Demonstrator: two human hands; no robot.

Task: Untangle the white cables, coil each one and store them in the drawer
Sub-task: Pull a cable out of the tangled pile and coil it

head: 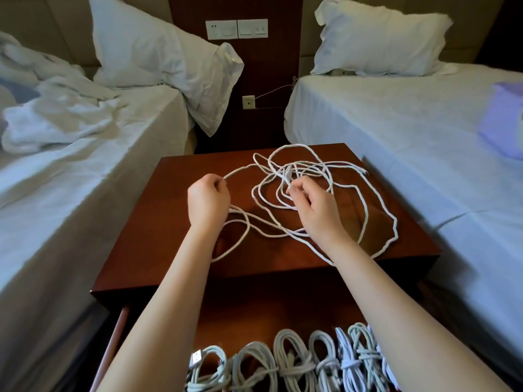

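Left hand [209,200] grips one strand & right hand [307,200] pinches another in the white cables [297,176] on the worktop [175,250]; hard pulling could tighten the knot.

Rumpled left bed [70,179], smooth right bed [396,142] — wall switch panel [236,29] between.

A loose tangle of thin white cables [285,172] sprawls over the glossy reddish-brown wooden surface [184,250] of a bedside cabinet, which stands between a rumpled white-sheeted bed [85,179] and a smooth white-sheeted bed [396,137]. The left hand [209,199] has its fingers curled round one strand at the tangle's left edge, while the right hand [314,206] pinches a strand near the tangle's middle. Below the surface's near edge, the open wooden drawer [254,315] holds a row of coiled, tied white cable bundles [294,360] side by side.
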